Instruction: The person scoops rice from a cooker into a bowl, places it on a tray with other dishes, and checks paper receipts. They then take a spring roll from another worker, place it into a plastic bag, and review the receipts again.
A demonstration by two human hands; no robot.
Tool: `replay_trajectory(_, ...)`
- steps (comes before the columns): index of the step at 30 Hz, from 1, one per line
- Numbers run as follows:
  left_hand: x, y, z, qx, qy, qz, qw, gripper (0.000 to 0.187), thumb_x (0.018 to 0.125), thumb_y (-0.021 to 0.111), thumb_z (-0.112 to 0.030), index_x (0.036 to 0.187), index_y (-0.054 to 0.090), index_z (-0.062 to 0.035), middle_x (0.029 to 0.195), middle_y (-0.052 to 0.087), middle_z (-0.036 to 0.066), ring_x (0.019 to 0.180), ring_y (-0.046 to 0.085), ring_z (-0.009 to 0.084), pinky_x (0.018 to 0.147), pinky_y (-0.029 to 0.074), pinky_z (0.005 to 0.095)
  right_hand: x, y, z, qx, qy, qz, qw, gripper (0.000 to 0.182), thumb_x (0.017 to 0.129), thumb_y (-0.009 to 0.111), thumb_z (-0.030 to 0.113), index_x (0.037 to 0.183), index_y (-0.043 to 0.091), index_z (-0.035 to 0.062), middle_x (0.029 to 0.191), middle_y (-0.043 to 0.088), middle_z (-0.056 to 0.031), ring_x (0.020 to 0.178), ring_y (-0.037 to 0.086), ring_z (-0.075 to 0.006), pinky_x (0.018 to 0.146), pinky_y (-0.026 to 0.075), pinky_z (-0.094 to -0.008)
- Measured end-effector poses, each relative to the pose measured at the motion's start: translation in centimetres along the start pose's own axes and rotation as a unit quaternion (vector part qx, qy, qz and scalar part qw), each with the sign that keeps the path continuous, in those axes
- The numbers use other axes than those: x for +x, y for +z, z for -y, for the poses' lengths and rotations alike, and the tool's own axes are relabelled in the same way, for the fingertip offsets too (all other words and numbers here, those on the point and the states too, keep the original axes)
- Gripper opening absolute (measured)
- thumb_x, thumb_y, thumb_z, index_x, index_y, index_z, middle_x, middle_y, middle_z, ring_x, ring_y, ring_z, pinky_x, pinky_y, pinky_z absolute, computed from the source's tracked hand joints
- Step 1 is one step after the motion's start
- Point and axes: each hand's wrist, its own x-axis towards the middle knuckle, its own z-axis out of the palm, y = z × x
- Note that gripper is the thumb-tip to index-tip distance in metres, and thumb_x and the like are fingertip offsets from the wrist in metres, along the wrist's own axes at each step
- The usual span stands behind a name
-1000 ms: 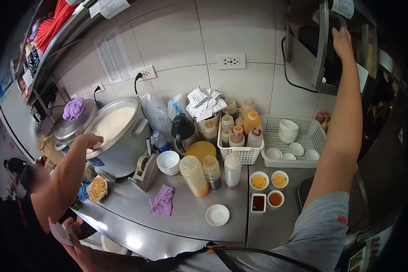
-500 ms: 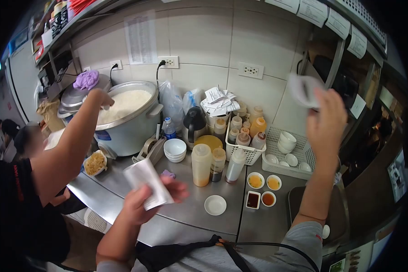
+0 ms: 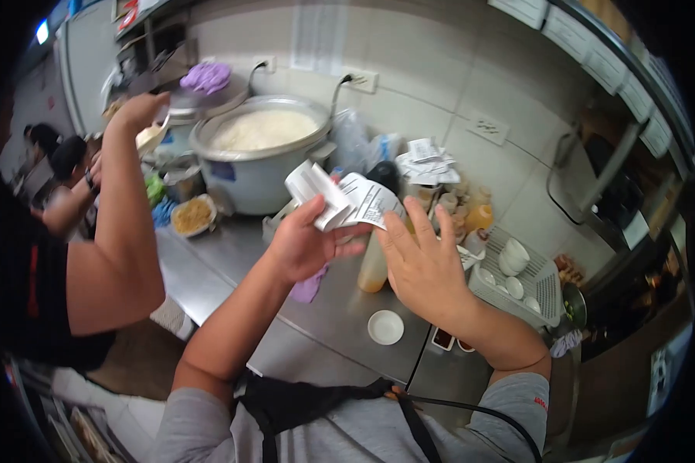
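Note:
My left hand (image 3: 301, 245) pinches a folded stack of white paper slips (image 3: 313, 191) between thumb and fingers, above the counter. Beside it, my right hand (image 3: 426, 270) has its fingertips on the edge of a curled printed receipt (image 3: 372, 202). That receipt meets the stack at its left side. Behind my hands stands a squeeze bottle (image 3: 373, 270) with yellowish contents, partly covered. Below them a small white dish (image 3: 385, 327) lies on the steel counter (image 3: 316, 312), and a purple cloth (image 3: 309, 287) is near my left wrist.
On the left a co-worker's arm (image 3: 123, 208) reaches past a large rice pot (image 3: 259, 166). A bowl of brown crumbly food (image 3: 194, 216) sits by the pot. On the right stands a basket (image 3: 544, 287) of white bowls. Receipts hang from the shelf (image 3: 594, 62).
My right hand has come down and left with its slip to the stack in my left hand, which is higher now. The view has turned. The co-worker's hand has left the rice pot.

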Motion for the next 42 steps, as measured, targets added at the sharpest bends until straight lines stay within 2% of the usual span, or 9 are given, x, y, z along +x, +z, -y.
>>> replay_trajectory(4, -0.3, -1.6, -1.6, 0.087, 0.093, -0.126, 0.984, 0.038, 0.084, 0.033, -0.023, 0.116, 0.040, -0.0021, 0.111, 0.047, 0.012, 0.101, 0.048, 0.0237, 0.084, 0.040, 0.0379, 0.8, -0.1, 1.8, 0.150, -0.073, 0.054, 0.985, 0.045, 0.065, 0.060, 0.023, 0.104, 0.050, 0.0033, 0.105, 0.044, -0.0123, 0.105, 0.039, -0.0306, 0.087, 0.028, -0.0492)
replay_trajectory(9, -1.5, -2.1, -3.6, 0.028, 0.118, -0.116, 0.986, 0.038, 0.082, 0.033, -0.018, 0.114, 0.041, 0.0017, 0.111, 0.047, 0.016, 0.102, 0.047, 0.0267, 0.088, 0.037, 0.0391, 2.3, 1.2, 0.6, 0.384, 0.040, -0.028, 0.922, 0.066, 0.058, 0.068, 0.022, 0.115, 0.038, 0.0028, 0.112, 0.040, -0.0142, 0.103, 0.040, -0.0302, 0.088, 0.030, -0.0424)
replay_trajectory(15, -2.5, -2.0, -4.7, -0.017, 0.120, -0.083, 0.989, 0.036, 0.081, 0.032, -0.015, 0.111, 0.042, 0.0025, 0.109, 0.047, 0.018, 0.101, 0.048, 0.0277, 0.087, 0.038, 0.0391, 5.0, 6.4, 0.6, 0.786, 0.185, 0.121, 0.577, 0.049, 0.074, 0.059, 0.017, 0.114, 0.038, -0.0011, 0.108, 0.047, -0.0090, 0.095, 0.047, -0.0157, 0.079, 0.040, -0.0292)
replay_trajectory(18, -3.2, -2.5, -5.1, -0.014, 0.138, -0.115, 0.984, 0.036, 0.081, 0.032, -0.014, 0.111, 0.042, 0.0030, 0.108, 0.047, 0.018, 0.099, 0.049, 0.0270, 0.087, 0.039, 0.0383, 6.4, 5.8, 1.1, 0.788, 0.203, 0.222, 0.537, 0.031, 0.079, 0.052, 0.014, 0.106, 0.044, 0.0004, 0.098, 0.053, -0.0062, 0.081, 0.053, -0.0108, 0.070, 0.042, -0.0234)
replay_trajectory(26, -5.3, -3.9, -7.0, 0.069, 0.311, -0.238, 0.918, 0.035, 0.078, 0.032, -0.012, 0.108, 0.043, 0.0039, 0.105, 0.049, 0.016, 0.090, 0.054, 0.0273, 0.080, 0.043, 0.0342, 9.0, 7.6, 2.2, 0.710, 0.191, 0.227, 0.639, 0.009, 0.081, 0.046, 0.010, 0.087, 0.049, 0.0028, 0.072, 0.057, -0.0028, 0.054, 0.052, -0.0070, 0.051, 0.041, -0.0173)
replay_trajectory(28, -7.2, -3.3, -8.4, 0.079, 0.390, -0.232, 0.888, 0.039, 0.081, 0.033, -0.017, 0.113, 0.041, 0.0037, 0.106, 0.050, 0.016, 0.091, 0.054, 0.0273, 0.075, 0.045, 0.0322, 10.2, 7.5, 0.6, 0.475, 0.105, 0.145, 0.861, 0.013, 0.078, 0.045, 0.006, 0.089, 0.050, 0.0020, 0.071, 0.055, -0.0056, 0.055, 0.052, -0.0118, 0.054, 0.043, -0.0246)
replay_trajectory(30, -9.6, -2.9, -9.2, 0.180, 0.411, -0.203, 0.870, 0.043, 0.081, 0.036, -0.021, 0.116, 0.038, 0.0056, 0.110, 0.047, 0.018, 0.094, 0.053, 0.0290, 0.077, 0.044, 0.0334, 12.9, 7.1, -3.3, 0.395, 0.154, 0.000, 0.905, 0.018, 0.075, 0.043, 0.006, 0.092, 0.049, 0.0037, 0.069, 0.056, -0.0113, 0.061, 0.055, -0.0217, 0.058, 0.044, -0.0324)
replay_trajectory(36, -17.0, -2.0, -8.8, 0.390, 0.540, -0.228, 0.710, 0.037, 0.078, 0.051, -0.019, 0.103, 0.048, 0.0082, 0.106, 0.048, 0.018, 0.090, 0.051, 0.0261, 0.071, 0.047, 0.0435, 21.5, 3.2, -20.7, 0.330, 0.311, -0.427, 0.783, 0.045, 0.075, 0.037, 0.002, 0.119, 0.035, 0.0088, 0.070, 0.059, -0.0119, 0.054, 0.058, -0.0159, 0.048, 0.045, -0.0258)
replay_trajectory(42, -25.6, -1.2, -9.7, 0.526, 0.516, -0.276, 0.617, 0.046, 0.076, 0.054, -0.029, 0.103, 0.049, 0.0070, 0.103, 0.050, 0.018, 0.089, 0.051, 0.0293, 0.069, 0.047, 0.0417, 21.9, 2.8, -25.4, 0.328, 0.471, -0.321, 0.754, 0.053, 0.069, 0.040, 0.001, 0.120, 0.040, 0.0157, 0.072, 0.060, -0.0121, 0.046, 0.056, -0.0158, 0.046, 0.045, -0.0245)
